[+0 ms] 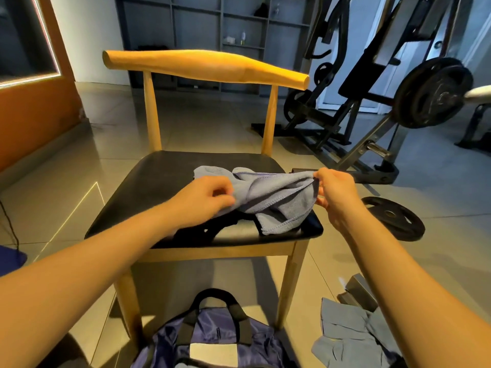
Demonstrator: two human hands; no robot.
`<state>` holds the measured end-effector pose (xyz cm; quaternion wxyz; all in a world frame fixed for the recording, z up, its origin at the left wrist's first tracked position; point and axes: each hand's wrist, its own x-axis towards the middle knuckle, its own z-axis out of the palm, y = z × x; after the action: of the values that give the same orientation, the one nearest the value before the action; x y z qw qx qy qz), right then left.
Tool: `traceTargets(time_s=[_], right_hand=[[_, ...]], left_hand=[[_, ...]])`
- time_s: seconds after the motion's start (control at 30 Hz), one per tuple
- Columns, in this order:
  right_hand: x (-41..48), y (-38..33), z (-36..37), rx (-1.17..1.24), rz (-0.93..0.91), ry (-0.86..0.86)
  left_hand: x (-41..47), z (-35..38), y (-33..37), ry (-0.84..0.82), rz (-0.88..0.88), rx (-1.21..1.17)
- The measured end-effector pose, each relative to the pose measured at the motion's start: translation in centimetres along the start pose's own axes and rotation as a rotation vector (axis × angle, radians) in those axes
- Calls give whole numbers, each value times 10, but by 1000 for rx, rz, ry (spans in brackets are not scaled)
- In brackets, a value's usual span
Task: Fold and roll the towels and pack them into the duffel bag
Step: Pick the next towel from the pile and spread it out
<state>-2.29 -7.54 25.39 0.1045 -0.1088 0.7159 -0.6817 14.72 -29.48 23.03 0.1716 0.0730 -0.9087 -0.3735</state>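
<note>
Left hand [210,193] and right hand [333,188] pinch a crumpled towel [273,192] on the chair [159,181], not yet folded; more cloth [345,338] waits beside the bag [212,338]

Over the black chair seat [159,187], the left grip [210,193] and right grip [332,189] each pinch an end of a crumpled blue-grey towel [273,197]. A purple duffel bag [212,333] and another grey towel [350,338] lie on the floor [326,274] below.
</note>
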Motion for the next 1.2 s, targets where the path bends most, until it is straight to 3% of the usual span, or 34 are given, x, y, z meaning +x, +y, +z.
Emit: traceTargets(time_s=[0.1,0.17,0.3,0.5,0.63,0.83,1.0,1.2], right_hand=[[2,2,-2,60,40,13],[3,3,0,96,85,-13],[4,5,4,154,163,-20],[5,10,7,183,171,18],[10,12,8,184,114,69],[14,12,20,238,118,113],[20,6,42,249,40,117],[37,-2,61,68,-137,80]], left_hand=[[10,-23,-2,32,-79,-418],[13,-34,-9,32,-141,-444],[12,-23,-33,38,-234,-108],[4,-5,-31,14,-38,360],[-6,-6,-13,-109,-35,446],[-18,1,-8,-235,27,754],[-18,-7,-11,-218,30,677],[-11,-37,-23,-181,-153,160]])
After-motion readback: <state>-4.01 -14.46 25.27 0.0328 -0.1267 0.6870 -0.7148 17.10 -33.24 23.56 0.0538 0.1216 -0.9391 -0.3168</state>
